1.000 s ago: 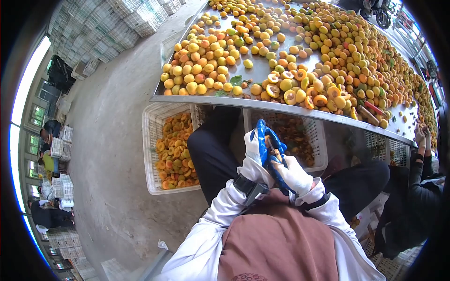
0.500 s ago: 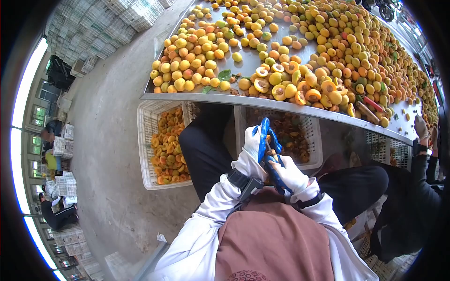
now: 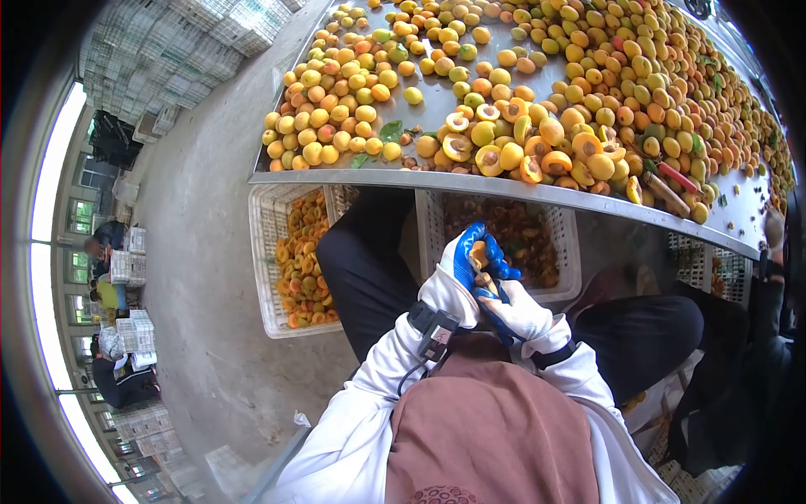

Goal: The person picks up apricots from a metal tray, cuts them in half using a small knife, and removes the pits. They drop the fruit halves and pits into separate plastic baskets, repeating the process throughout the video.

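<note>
Both my hands wear white gloves with blue coating. My left hand [image 3: 463, 262] is closed around an orange apricot [image 3: 478, 254] above the right-hand crate. Just below and to its right, my right hand [image 3: 514, 309] grips a small knife [image 3: 484, 282] by its pale handle, the blade pointing up at the fruit. In front of me a metal table [image 3: 395, 177] holds whole apricots, with several cut halves [image 3: 537, 164] near its edge. A red-handled tool [image 3: 677, 176] and a wooden-handled one [image 3: 666, 195] lie among the fruit.
Below the table are a white crate of apricot halves [image 3: 306, 269] on the left and another crate [image 3: 571, 252] with darker pieces behind my hands. A co-worker's hand [image 3: 774, 228] is at the far right. Stacked crates [image 3: 159, 59] and people stand at the left.
My left hand has turned, and the apricot in it now shows more clearly above the knife. The camera view has shifted slightly. The co-worker's hand at the right has moved outward.
</note>
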Demonstrator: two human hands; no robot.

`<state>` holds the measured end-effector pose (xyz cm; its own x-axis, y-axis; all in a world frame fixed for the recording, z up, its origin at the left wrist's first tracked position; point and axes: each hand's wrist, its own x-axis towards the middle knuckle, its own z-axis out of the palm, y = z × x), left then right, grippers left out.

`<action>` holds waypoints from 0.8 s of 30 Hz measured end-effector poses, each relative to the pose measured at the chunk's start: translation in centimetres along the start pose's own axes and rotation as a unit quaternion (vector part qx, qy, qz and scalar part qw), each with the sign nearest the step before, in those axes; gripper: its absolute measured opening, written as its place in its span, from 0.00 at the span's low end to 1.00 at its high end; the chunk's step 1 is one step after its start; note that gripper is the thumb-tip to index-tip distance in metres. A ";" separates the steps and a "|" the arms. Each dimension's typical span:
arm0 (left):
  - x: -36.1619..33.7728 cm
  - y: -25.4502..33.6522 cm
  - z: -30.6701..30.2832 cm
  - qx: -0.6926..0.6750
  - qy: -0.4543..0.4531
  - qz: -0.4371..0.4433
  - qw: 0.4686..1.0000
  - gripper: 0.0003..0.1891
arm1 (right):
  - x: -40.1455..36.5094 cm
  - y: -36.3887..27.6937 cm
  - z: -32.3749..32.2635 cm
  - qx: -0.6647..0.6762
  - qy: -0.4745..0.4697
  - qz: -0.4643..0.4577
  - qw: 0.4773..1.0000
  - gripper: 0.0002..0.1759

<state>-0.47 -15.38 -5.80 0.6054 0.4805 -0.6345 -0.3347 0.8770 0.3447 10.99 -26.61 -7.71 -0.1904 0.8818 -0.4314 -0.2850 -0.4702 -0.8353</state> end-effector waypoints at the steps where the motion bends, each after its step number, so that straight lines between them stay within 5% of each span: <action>1: 0.1 0.1 -0.1 -0.022 -0.005 -0.026 0.999 0.24 | -0.2 -0.3 -0.2 -0.008 -0.022 -0.005 1.000 0.21; 3: 0.6 0.0 -0.3 -0.042 -0.011 -0.053 0.998 0.24 | -0.4 -0.4 -0.5 -0.016 -0.043 -0.012 0.999 0.21; 5: 1.8 -0.8 -0.4 -0.088 0.044 0.022 0.995 0.23 | -0.7 -0.2 -0.8 0.025 -0.068 0.013 0.997 0.18; 8: 3.9 -1.2 -3.3 -0.148 -0.083 -0.005 0.985 0.24 | -1.0 -0.8 -1.6 0.114 0.080 0.016 0.990 0.13; 9: 4.0 -1.3 -3.1 -0.130 -0.004 0.036 0.991 0.24 | -0.6 -0.1 -1.5 0.172 0.125 -0.049 0.976 0.10; 12: 3.3 -1.3 -2.8 -0.096 -0.039 0.047 0.994 0.24 | 1.3 0.6 -1.0 -0.013 0.254 -0.216 0.943 0.18; 15: 1.9 -1.6 -1.6 -0.008 0.011 0.074 0.997 0.23 | 1.9 0.6 -0.4 -0.186 0.264 -0.257 0.911 0.23; 24: 0.7 -2.2 0.1 0.066 0.039 0.094 0.993 0.21 | 1.2 -0.8 0.4 -0.334 0.270 -0.227 0.874 0.19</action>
<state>0.72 -17.01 -6.93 0.4823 0.6379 -0.6004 -0.3356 0.7676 0.5460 10.58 -25.23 -7.42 0.3215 0.9456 0.0494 0.4303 -0.0995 -0.8972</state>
